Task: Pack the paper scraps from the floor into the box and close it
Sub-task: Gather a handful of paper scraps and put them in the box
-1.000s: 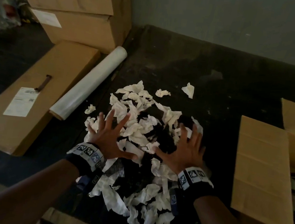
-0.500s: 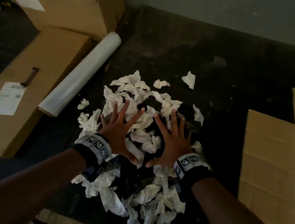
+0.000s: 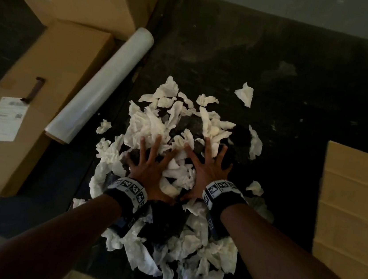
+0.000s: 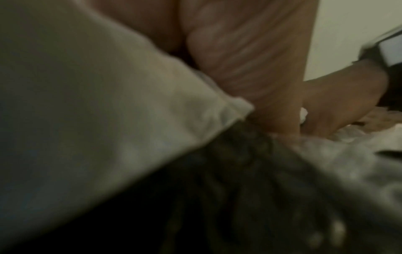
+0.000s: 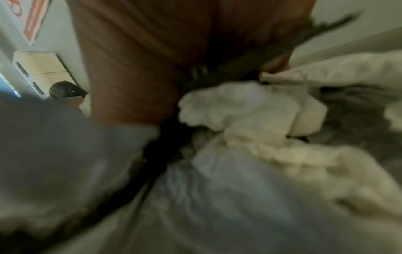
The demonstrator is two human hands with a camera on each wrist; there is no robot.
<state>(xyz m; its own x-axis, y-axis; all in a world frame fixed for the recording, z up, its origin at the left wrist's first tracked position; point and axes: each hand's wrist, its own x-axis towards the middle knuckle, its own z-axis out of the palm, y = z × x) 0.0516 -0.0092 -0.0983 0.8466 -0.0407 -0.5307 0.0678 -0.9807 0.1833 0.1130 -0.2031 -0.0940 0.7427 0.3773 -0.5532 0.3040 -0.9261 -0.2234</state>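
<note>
A: Where are the hands?

B: Both lie flat on the heap of paper scraps (image 3: 156, 126) on the dark floor (image 3: 289, 87). The left hand (image 3: 151, 170) and the right hand (image 3: 209, 172) are side by side, thumbs nearly meeting, with white scraps bunched between them.

A: Are they gripping anything?

B: No. The fingers (image 3: 156, 145) are spread and fairly straight, pressing down on the paper. Nothing is pinched or lifted. The wrist views are blurred; they show only palm and crumpled paper close up.

A: What differs from a second ago?

B: Then the hands were wide apart at the outer sides of the heap. Half a second ago they had closed in, and now they sit closer still, toward the middle. The paper between them looks more gathered.

A: And the box?

B: The box (image 3: 353, 206) is at the right edge, well apart from the heap, with only a brown flap in view. Its inside does not show now.

A: What else is about?

B: A clear roll of wrap (image 3: 99, 87) lies slanted left of the heap, beside a long flat carton (image 3: 45, 90) bearing a white label (image 3: 4, 119). One loose scrap (image 3: 245, 94) sits apart, farther out.
</note>
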